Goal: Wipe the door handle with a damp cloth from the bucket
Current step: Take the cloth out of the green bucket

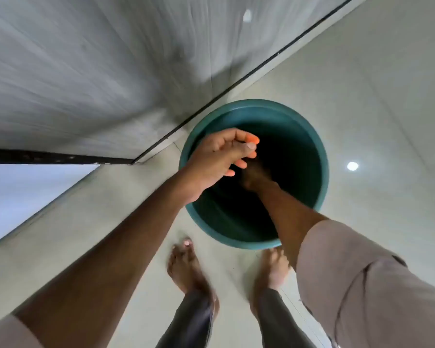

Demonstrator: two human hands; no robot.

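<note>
The right hand reaches deep into the teal bucket on the floor, lost in dark shadow (its grip cannot be told, and no cloth can be made out). The left hand hovers over the rim, fingers loosely curled, holding nothing visible.

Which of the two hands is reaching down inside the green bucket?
The right hand: it is deep in the dark interior of the bucket. The left hand hovers above the rim, fingers curled.
</note>
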